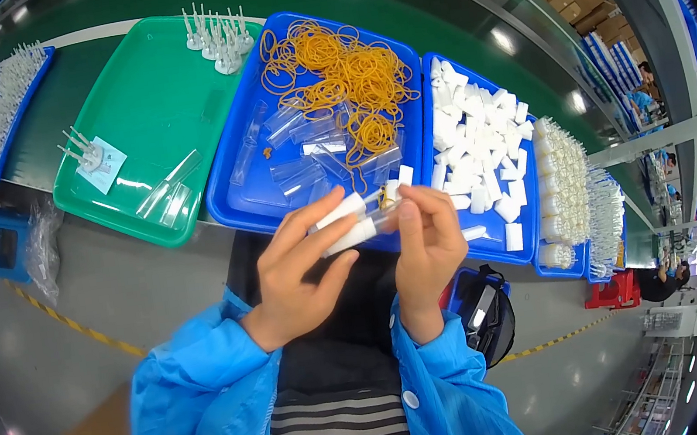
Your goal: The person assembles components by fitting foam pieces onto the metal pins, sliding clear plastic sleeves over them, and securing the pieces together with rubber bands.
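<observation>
In front of the blue tray, my left hand (290, 278) is closed round two white tube-like pieces (353, 236) lying side by side, tilted up to the right. My right hand (425, 247) pinches at their far end, where a clear plastic part (386, 219) shows; what exactly sits between its fingertips is partly hidden. A bit of yellow rubber band (385, 199) shows by these fingertips. Just beyond both hands, the blue tray (227, 200) holds a pile of yellow rubber bands (355, 67) and several clear plastic sleeves (295, 179).
Left stands a green tray (150, 112) with white nozzle-like pieces (220, 45), a paper slip (103, 166) and clear sleeves. Right is a blue tray (503, 252) of white blocks (478, 134), then trays of upright white parts (562, 180). A black bag (493, 322) sits below.
</observation>
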Tool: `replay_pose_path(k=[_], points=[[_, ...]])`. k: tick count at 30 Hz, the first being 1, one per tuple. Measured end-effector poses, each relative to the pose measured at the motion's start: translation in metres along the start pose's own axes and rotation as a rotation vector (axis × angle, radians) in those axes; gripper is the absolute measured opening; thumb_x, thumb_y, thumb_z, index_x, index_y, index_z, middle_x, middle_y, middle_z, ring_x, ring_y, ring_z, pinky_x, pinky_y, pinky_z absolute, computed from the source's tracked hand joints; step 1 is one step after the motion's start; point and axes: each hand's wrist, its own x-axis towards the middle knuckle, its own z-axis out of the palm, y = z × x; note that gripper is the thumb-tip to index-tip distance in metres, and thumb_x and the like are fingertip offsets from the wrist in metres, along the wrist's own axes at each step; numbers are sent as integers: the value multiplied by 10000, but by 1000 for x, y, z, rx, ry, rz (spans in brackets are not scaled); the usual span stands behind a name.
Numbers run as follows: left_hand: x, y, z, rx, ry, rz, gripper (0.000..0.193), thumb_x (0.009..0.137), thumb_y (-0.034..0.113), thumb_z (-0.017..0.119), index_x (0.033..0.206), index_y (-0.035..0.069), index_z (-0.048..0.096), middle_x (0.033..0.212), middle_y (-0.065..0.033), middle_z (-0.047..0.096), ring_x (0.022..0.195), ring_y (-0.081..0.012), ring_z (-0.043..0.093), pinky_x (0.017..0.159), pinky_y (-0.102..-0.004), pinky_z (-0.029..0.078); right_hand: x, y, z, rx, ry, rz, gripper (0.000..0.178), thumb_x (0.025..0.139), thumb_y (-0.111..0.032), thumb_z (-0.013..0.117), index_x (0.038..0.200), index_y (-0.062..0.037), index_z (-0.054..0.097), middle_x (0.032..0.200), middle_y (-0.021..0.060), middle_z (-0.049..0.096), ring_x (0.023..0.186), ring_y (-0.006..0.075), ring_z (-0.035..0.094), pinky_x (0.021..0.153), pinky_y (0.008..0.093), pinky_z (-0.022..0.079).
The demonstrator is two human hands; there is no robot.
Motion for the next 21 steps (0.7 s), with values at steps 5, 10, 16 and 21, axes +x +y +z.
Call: replay_pose_path(k=[5, 10, 16, 21], points=[[1, -5, 5, 159, -4, 128, 487, 720, -75, 751, 1192, -30, 642, 1264, -245, 601, 1128, -392, 620, 906, -419, 531, -8, -18, 16, -360, -71, -206, 856, 681, -186, 855, 1380, 53, 425, 1191, 172, 469, 1060, 281, 535, 871, 373, 478], [-3, -9, 7, 185, 69, 189, 495, 706, -68, 778, 1178, -62, 627, 1242, -254, 611, 1095, -403, 638, 900, -411, 543, -12, -15, 17, -510, -84, -268, 999, 581, -200, 885, 1400, 77, 385, 1192, 183, 449, 1076, 332, 491, 955, 434, 408], [1, -7, 1, 203, 50, 211, 497, 694, -47, 802, 1160, -58, 631, 1221, -248, 626, 1072, -391, 653, 885, -401, 551, -7, -12, 15, -492, -98, -290, 966, 570, -242, 889, 1382, 13, 431, 1195, 173, 448, 1108, 330, 468, 942, 479, 385], [0, -10, -1, 214, 29, 198, 493, 703, -39, 800, 1165, -56, 631, 1224, -249, 623, 1079, -381, 651, 887, -395, 550, -6, -10, 18, -541, -80, -313, 841, 569, -243, 862, 1296, -16, 507, 1164, 157, 453, 1129, 351, 446, 972, 468, 325]])
